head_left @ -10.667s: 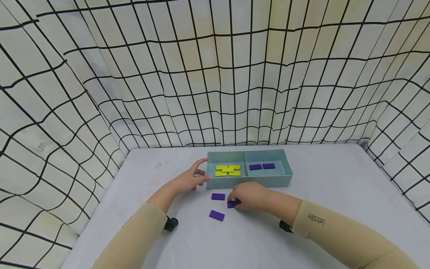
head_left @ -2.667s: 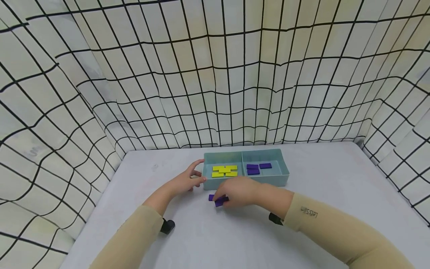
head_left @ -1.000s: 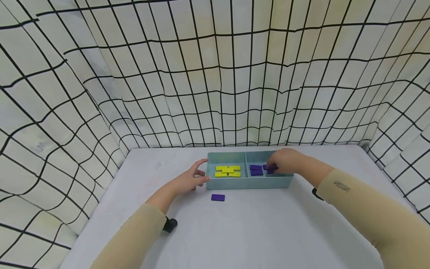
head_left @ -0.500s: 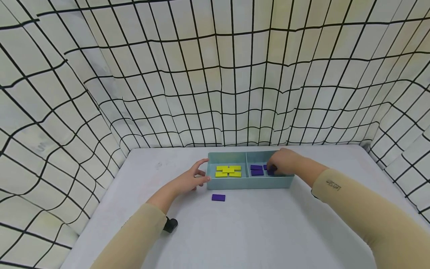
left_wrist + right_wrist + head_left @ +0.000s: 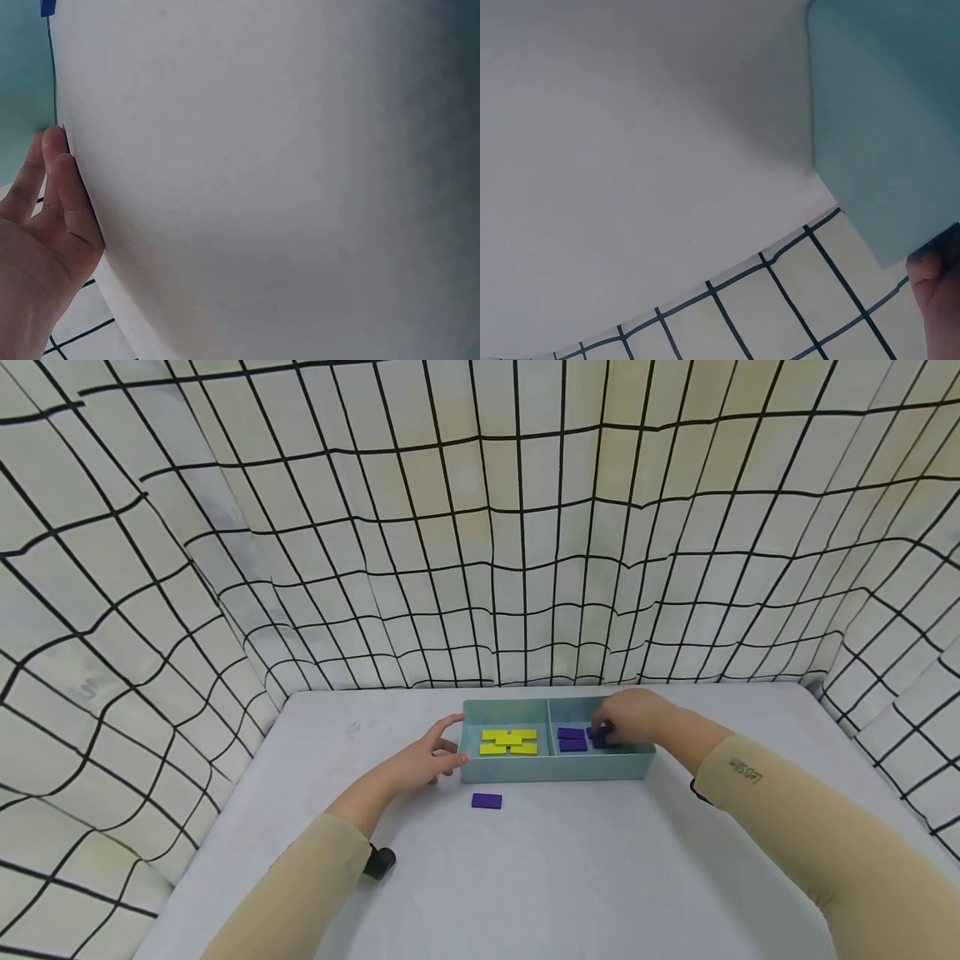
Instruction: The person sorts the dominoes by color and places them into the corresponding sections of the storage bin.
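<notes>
A light teal box [image 5: 555, 768] with two compartments stands on the white table. Its left compartment holds several flat yellow blocks [image 5: 508, 742] in a cluster. Several purple blocks [image 5: 572, 739] lie in the right one. My right hand [image 5: 637, 714] reaches over the box's right end, fingers bent down at a purple block [image 5: 602, 742] on the compartment floor, partly hidden by them. My left hand [image 5: 420, 764] rests with spread fingers against the box's left end, as the left wrist view also shows. One more purple block [image 5: 487, 801] lies on the table before the box.
The white table [image 5: 570, 877] ends at the back and sides against white walls covered by a black grid [image 5: 517, 568]. A black wrist camera [image 5: 380, 862] sits under the left sleeve.
Purple blocks in front of the box have dropped from three to one, as my right hand carried them into the right compartment. My left hand stays at the box's end.
</notes>
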`<state>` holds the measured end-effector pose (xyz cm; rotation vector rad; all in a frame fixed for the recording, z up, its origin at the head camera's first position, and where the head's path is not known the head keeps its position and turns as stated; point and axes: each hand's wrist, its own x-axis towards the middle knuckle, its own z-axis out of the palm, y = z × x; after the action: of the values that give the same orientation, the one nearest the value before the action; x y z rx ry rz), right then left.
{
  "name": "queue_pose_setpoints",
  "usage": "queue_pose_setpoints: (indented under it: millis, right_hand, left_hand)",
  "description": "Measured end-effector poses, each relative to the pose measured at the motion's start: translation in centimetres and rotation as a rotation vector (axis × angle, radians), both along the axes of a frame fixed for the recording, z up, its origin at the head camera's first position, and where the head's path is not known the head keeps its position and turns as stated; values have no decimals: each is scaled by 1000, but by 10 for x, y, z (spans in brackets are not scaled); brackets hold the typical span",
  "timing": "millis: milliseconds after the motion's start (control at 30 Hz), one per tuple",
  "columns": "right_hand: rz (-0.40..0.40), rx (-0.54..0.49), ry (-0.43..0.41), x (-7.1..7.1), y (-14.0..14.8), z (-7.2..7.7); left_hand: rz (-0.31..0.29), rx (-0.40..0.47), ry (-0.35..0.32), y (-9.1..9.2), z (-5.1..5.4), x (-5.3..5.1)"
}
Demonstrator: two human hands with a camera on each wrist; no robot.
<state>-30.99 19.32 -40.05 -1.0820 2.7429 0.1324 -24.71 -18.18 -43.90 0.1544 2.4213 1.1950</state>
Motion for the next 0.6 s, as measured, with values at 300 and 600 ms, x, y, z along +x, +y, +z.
queue_pose_setpoints:
  millis: [300,600]
  right_hand:
    - [-21,-61,-20,7,0,15]
    - [-45,-127,-22,17,-2,32]
  left_hand:
    - [0,1,-1,1,1,1]
    - [-1,-2,-1,0,1,2]
